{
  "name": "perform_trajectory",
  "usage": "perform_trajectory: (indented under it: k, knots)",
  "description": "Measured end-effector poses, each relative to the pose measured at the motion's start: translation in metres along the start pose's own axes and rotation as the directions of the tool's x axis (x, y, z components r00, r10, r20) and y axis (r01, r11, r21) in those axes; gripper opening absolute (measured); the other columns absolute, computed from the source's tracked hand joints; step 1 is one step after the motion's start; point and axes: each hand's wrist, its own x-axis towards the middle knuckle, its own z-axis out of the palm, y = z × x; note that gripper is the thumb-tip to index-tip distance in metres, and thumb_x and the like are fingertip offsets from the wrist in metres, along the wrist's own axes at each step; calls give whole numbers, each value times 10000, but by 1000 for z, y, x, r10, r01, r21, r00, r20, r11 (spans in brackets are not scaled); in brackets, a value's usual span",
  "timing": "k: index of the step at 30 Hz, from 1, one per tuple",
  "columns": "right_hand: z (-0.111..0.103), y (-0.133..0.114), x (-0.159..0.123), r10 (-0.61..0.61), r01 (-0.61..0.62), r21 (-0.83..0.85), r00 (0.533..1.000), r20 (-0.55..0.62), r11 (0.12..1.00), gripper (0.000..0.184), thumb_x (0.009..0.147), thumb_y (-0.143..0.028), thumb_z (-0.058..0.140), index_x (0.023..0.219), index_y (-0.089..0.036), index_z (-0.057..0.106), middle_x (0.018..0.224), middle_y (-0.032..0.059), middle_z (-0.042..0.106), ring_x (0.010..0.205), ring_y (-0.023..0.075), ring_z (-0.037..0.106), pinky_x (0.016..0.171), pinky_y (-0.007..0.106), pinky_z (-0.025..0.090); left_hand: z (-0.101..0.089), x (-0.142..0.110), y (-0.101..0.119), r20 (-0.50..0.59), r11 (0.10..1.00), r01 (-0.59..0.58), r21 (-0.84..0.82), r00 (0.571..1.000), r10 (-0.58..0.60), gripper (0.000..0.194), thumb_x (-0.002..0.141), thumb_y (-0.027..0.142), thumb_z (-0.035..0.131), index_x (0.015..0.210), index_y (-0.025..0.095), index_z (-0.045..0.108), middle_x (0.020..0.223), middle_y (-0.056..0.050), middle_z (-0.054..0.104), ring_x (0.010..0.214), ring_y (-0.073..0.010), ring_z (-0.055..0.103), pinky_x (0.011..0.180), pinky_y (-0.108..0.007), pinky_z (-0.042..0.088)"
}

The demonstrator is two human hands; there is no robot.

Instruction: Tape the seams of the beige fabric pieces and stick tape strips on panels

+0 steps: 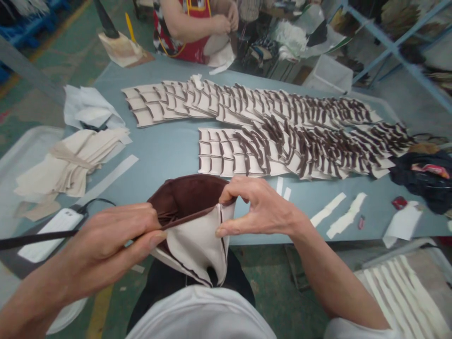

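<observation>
Pouch (197, 240): cream outside, dark lining (194, 193); held above the lap at the near edge of the surface (158, 160); centre of the clock for all directions below.
Mouth of pouch: faces up, open; long axis runs roughly 8 to 2 o'clock, between the two hands.
Left hand (116, 235): at 9 o'clock; grip clamped on the rim, thumb outermost, fingers folded over the edge.
Right hand (257, 207): at 2 to 3 o'clock; grip clamped on the right corner, fingers at the rim, thumb lower against the side seam (222, 221). The pouch lies at 9 o'clock from this grip.
Side seam: dark-edged, runs down from the corner; right hand nearer, touching it.
Stitched pieces (219, 150): two overlapping rows on the surface, 11 to 2 o'clock.
Cloth bundle (74, 160): 10 o'clock, banded round its middle.
White device (52, 235): 9 o'clock, dark cable attached, beyond the left hand.
Pale strips (328, 209): 3 o'clock, flat on the surface.
Co-worker (190, 28): 12 o'clock, across the surface, both hands at cloth.
</observation>
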Motion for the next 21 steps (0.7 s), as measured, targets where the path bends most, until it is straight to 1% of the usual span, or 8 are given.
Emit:
perform_trajectory:
  k: [2,6,10,13,15,17,19,21]
  knots:
    - [-1,0,0,-57,58,75,998,-15,996,397,795,-510,919,845,-188,691,806,-17,680,737,134,567,722,255,384,1,-4,-8,-2,1000,-20,-22,1000,20,242,1050,125,508,848,249,553,700,44,612,629,-119,584,633,-221,442]
    - [-3,-9,5,-151,154,131,988,-36,979,327,907,-370,839,760,-186,612,727,-40,612,683,108,494,672,246,341,9,-8,-18,-106,1000,11,16,994,-9,281,1046,95,519,803,235,523,674,45,543,624,-132,507,640,-259,378]
    - [-6,-16,10,-185,191,134,981,-52,972,327,938,-346,815,752,-187,597,711,-44,596,659,100,474,652,242,337,15,-8,-26,-108,999,42,-30,993,-45,259,1071,150,531,827,212,595,714,22,613,687,-151,541,715,-281,406]
    - [-7,-18,11,-194,198,135,980,-47,971,301,950,-338,807,774,-186,617,719,-38,615,653,98,489,635,231,348,16,-4,-32,-62,987,92,-135,993,-101,244,1107,342,538,1000,196,700,889,-21,748,842,-179,650,840,-298,462]
    - [-7,-19,13,-204,207,139,978,-42,968,290,962,-340,796,786,-186,625,731,-31,630,660,100,503,640,229,361,16,3,-32,-20,977,91,-195,995,-96,441,1074,589,537,1111,194,728,1006,-43,789,932,-201,694,887,-303,484]
    - [-6,-20,15,-212,214,152,977,-30,965,286,974,-346,780,792,-185,630,741,-24,640,670,105,509,650,231,373,16,13,-28,15,962,65,-266,998,-64,636,995,763,493,1109,186,735,1047,-59,796,964,-209,708,914,-302,496]
    - [-4,-21,19,-207,206,185,978,-14,961,283,979,-342,771,790,-184,631,747,-23,642,678,105,507,655,230,377,16,25,-21,29,932,39,-360,999,-31,665,963,792,493,1055,178,729,1049,-63,794,977,-200,715,940,-292,494]
    - [-1,-20,22,-187,179,236,982,11,955,276,972,-331,776,792,-181,630,753,-28,636,679,101,503,654,225,377,16,36,-15,28,896,27,-443,999,-17,628,948,775,558,1021,174,725,1021,-52,791,958,-183,714,932,-272,495]
